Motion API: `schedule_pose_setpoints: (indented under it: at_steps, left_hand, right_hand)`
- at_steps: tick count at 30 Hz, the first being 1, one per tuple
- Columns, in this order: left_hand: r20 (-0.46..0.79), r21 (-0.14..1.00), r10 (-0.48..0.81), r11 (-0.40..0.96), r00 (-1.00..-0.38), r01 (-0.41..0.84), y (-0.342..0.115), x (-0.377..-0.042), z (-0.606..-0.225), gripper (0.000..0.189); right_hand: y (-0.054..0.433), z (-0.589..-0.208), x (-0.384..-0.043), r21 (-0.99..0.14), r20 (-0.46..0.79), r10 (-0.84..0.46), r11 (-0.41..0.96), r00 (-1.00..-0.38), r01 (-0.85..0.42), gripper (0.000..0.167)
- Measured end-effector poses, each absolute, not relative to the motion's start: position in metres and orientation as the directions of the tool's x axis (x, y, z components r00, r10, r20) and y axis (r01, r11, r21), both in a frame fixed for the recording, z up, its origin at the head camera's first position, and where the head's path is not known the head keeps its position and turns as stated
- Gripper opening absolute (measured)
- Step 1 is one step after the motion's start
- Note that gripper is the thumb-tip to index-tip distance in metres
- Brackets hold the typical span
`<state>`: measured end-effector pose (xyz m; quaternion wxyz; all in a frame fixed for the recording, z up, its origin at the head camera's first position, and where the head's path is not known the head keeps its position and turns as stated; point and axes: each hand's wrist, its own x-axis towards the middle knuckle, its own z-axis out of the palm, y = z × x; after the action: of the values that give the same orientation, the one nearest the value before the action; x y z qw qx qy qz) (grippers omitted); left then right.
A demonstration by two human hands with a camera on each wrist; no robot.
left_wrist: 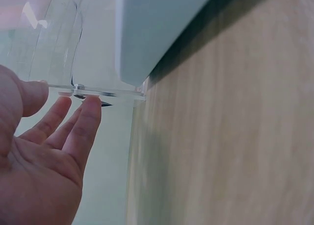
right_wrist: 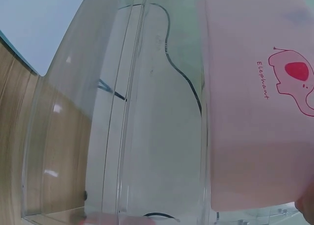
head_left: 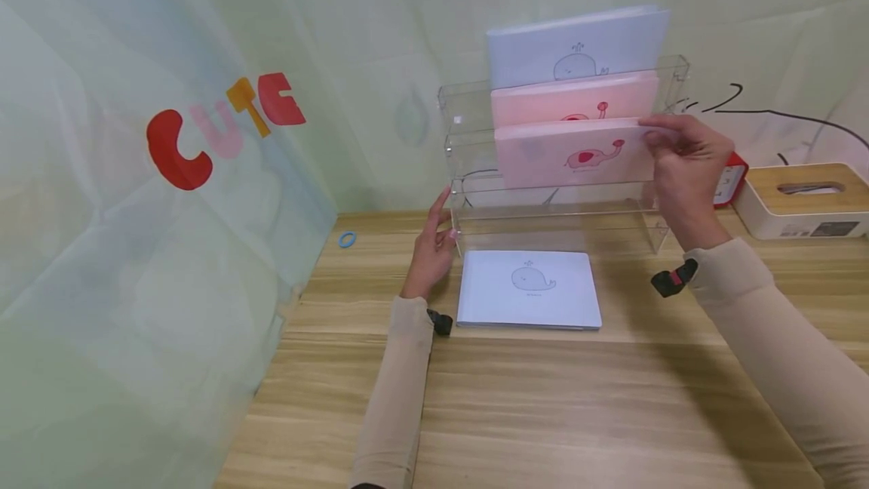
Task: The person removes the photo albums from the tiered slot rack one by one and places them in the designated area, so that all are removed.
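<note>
My right hand [head_left: 686, 164] pinches the top right corner of a pink booklet [head_left: 566, 153] with a red elephant drawing. This booklet stands upright in a clear acrylic tiered rack [head_left: 468, 206]; its lower edge lies along a clear ledge in the right wrist view. Behind it stand another pink elephant booklet [head_left: 529, 103] and, highest at the back, a pale blue whale booklet [head_left: 519, 55]. My left hand [head_left: 431, 255] touches the rack's left side panel [left_wrist: 122, 94] with fairly straight fingertips. A white whale booklet [head_left: 529, 300] lies flat before the rack.
Right of the rack stand a red-framed object [head_left: 732, 179], partly behind my right hand, and a tissue box [head_left: 794, 206] with a wooden lid. A small blue ring [head_left: 347, 239] lies on the wooden table [head_left: 529, 413] at the left. Pale curtains [head_left: 380, 59] hang close behind.
</note>
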<state>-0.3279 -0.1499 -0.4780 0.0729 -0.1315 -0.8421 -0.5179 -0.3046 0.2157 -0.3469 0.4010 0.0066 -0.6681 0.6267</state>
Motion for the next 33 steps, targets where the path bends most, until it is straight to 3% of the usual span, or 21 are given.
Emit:
schedule_pose_setpoints:
  at_steps: [12,17,27,33]
  left_hand:
    - [0.270,0.854,0.147,0.421,-0.952,0.307,-0.150,-0.328,-0.479,0.091]
    - [0.258,0.857,0.143,0.423,-0.956,0.295,-0.150,-0.328,-0.479,0.091]
    - [0.262,0.851,0.138,0.433,-0.955,0.296,-0.151,-0.330,-0.480,0.091]
    - [0.262,0.854,0.144,0.427,-0.954,0.299,-0.150,-0.330,-0.481,0.089]
  right_hand:
    - [0.222,-0.342,-0.299,-0.825,0.558,0.504,0.248,-0.660,-0.508,0.020]
    - [0.226,-0.341,-0.293,-0.865,0.491,0.544,0.213,-0.680,-0.454,0.023]
    - [0.239,-0.346,-0.286,-0.865,0.474,0.532,0.137,-0.701,-0.482,0.018]
    - [0.246,-0.352,-0.279,-0.873,0.476,0.525,0.185,-0.705,-0.451,0.018]
